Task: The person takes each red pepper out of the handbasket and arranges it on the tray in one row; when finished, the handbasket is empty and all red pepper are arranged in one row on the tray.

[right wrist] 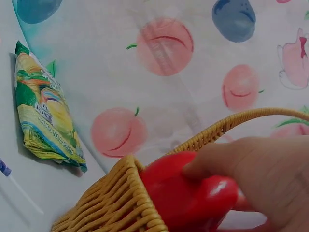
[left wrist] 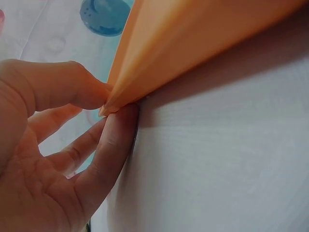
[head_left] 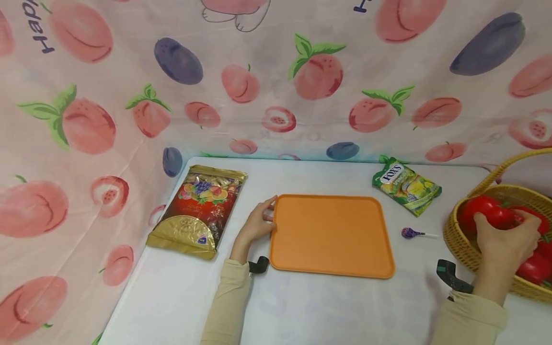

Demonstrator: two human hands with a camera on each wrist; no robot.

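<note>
My left hand (head_left: 258,221) pinches the left edge of an orange tray (head_left: 332,235) that lies on the table. In the left wrist view the thumb (left wrist: 72,87) is on the rim's upper side and a finger (left wrist: 116,145) is beneath it. Over at the right, my right hand (head_left: 506,239) reaches into a wicker basket (head_left: 456,235) and grips a lobed red vegetable that looks like a bell pepper (right wrist: 178,188). Its underside is hidden by the basket wall. More red vegetables (head_left: 534,268) lie in the basket, some partly covered by the hand.
A red and gold candy bag (head_left: 196,211) lies left of the tray. Behind it to the right is a green Fox's candy packet (head_left: 407,187). A purple-wrapped lollipop (head_left: 409,233) lies between tray and basket. The basket's handle (head_left: 500,172) arches up. A fruit-print cloth hangs behind.
</note>
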